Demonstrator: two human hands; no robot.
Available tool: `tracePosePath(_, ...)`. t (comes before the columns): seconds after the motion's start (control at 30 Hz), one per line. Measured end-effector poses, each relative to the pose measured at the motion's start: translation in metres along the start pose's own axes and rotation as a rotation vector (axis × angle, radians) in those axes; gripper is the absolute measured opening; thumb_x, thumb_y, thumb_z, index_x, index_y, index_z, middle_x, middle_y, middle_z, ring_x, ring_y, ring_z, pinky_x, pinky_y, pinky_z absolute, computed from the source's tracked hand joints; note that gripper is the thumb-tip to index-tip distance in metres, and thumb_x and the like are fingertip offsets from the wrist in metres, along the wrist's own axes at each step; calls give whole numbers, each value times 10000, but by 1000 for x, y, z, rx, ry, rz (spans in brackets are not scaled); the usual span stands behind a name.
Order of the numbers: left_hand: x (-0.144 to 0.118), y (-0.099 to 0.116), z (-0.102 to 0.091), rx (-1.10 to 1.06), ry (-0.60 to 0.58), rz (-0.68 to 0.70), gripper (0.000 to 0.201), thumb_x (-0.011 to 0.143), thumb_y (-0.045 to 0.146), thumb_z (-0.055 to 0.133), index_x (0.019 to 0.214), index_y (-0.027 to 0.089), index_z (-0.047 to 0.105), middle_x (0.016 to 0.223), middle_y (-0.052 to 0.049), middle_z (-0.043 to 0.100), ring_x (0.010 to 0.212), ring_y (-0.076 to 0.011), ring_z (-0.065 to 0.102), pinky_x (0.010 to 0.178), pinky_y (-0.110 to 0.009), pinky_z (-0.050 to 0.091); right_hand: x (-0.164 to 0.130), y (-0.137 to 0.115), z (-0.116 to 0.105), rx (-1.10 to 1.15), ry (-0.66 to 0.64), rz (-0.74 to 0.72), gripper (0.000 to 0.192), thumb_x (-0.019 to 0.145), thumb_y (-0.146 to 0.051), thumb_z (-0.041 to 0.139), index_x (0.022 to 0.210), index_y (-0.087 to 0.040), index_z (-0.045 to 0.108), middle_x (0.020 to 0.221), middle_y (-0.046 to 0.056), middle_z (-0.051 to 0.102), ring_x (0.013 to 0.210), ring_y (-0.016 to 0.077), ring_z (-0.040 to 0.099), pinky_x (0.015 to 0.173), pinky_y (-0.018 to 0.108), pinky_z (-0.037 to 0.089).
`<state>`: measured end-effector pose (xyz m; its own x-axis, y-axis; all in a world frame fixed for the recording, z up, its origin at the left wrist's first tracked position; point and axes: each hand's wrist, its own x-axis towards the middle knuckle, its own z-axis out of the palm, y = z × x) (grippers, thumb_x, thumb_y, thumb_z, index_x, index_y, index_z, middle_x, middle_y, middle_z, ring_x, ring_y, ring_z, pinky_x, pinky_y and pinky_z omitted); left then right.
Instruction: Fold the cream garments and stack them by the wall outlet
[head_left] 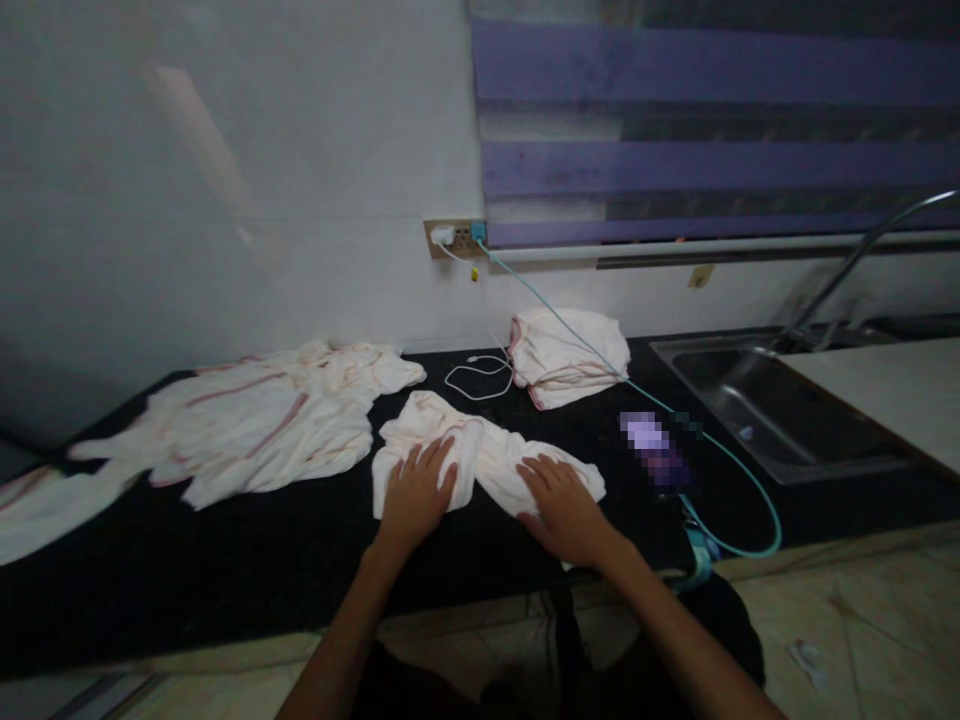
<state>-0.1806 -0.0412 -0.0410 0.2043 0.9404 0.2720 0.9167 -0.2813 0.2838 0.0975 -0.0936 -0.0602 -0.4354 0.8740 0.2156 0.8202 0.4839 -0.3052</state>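
Note:
A white cloth (487,465) lies bunched in the middle of the black counter, narrow at its centre and wider at both ends. My left hand (417,490) rests flat on its left part, fingers spread. On the right part lies my right hand (566,505), its fingers stretched out over the fabric. Behind, near the wall, sits a folded stack of white cloths (574,355) with reddish edging. To the left a loose heap of similar white cloths (262,420) spreads over the counter. Fabric beneath my palms is hidden.
A phone-like thing (652,450), blurred out, lies right of my hands, with a teal cable (739,470) running from the wall outlet (456,238). A white cable (480,395) coils by the stack. Farther right are a steel sink (780,410), a faucet (855,265) and a pale board (892,385).

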Motion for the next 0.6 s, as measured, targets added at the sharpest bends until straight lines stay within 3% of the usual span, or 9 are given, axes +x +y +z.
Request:
tracePosePath(0.1, -9, -39, -15, -2, 5, -21, 471, 981, 498, 605, 1328, 181, 634, 1362, -129, 651, 1247, -292, 623, 1086, -547, 512, -18, 37, -24, 21, -11, -91, 707, 975, -375, 597, 1601, -133, 374, 1625, 175, 432, 1537, 308, 348, 1253, 512, 336)
tracePosePath(0.23, -29, -112, -39, -61, 52, -40, 521, 986, 510, 351, 1175, 182, 708, 1238, -127, 738, 1253, -304, 641, 1169, -499, 458, -49, 75, -43, -30, 199, 104, 613, 955, -261, 576, 1541, -157, 430, 1548, 195, 482, 1513, 336, 379, 1224, 562, 391)
tracePosePath(0.33, -46, -144, -59, -82, 229, -101, 456, 951, 490, 384, 1151, 190, 662, 1293, -129, 697, 1280, -310, 620, 1177, -512, 457, -68, 72, -37, -31, 361, 247, 529, 968, -245, 524, 1490, -183, 462, 1459, 195, 527, 1422, 337, 482, 1179, 574, 452)
tracePosePath(0.4, -52, -140, -70, -64, 377, -164, 415, 956, 483, 416, 1187, 211, 627, 1340, -103, 662, 1329, -320, 585, 1192, -544, 438, -73, 57, -24, 0, 401, 280, 503, 979, -253, 511, 1475, -185, 467, 1437, 191, 539, 1383, 329, 518, 1158, 562, 483)
tracePosePath(0.47, -51, -116, -74, -85, 455, -170, 401, 970, 477, 433, 1231, 230, 611, 1356, -77, 647, 1332, -314, 582, 1194, -542, 436, -72, 35, -11, 26, 423, 277, 481, 979, -245, 513, 1456, -192, 484, 1443, 184, 541, 1397, 329, 507, 1155, 570, 488)
tracePosePath(0.53, -43, -83, -67, -154, 408, -107, 419, 984, 479, 428, 1260, 223, 612, 1337, -82, 658, 1285, -297, 613, 1167, -502, 467, -65, 12, 0, 31, 469, 270, 439, 978, -218, 507, 1416, -200, 519, 1460, 178, 533, 1463, 340, 441, 1167, 600, 468)
tracePosePath(0.6, -32, -50, -50, -185, 266, -60, 445, 1008, 487, 400, 1275, 207, 621, 1317, -104, 674, 1248, -283, 634, 1133, -464, 498, -55, -5, 6, 45, 518, 256, 398, 983, -183, 485, 1375, -208, 548, 1481, 170, 519, 1518, 338, 369, 1180, 615, 450)
